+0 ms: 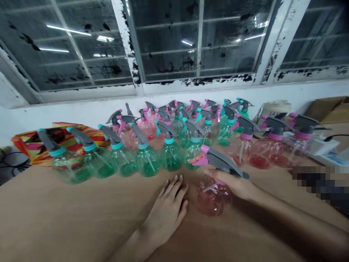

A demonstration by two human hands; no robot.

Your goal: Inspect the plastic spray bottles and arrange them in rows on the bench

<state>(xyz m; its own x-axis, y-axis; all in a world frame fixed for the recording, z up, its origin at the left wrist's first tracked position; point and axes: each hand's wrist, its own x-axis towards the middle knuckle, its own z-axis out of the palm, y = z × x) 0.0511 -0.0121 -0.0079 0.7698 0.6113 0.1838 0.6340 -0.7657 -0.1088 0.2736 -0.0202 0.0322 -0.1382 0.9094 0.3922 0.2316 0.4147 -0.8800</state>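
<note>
My right hand is wrapped around the neck of a pink spray bottle with a grey trigger head and pink nozzle; the bottle stands on the brown table in front of me. My left hand lies flat on the table just left of that bottle, fingers stretched out and holding nothing. Behind both hands stands a row of green spray bottles with teal collars, and more pink spray bottles stand to the right.
Several more green and pink bottles crowd the back of the table under a window with peeling white frames. A red and yellow striped bag lies at the far left. A white box with a cable and cardboard boxes sit at the right.
</note>
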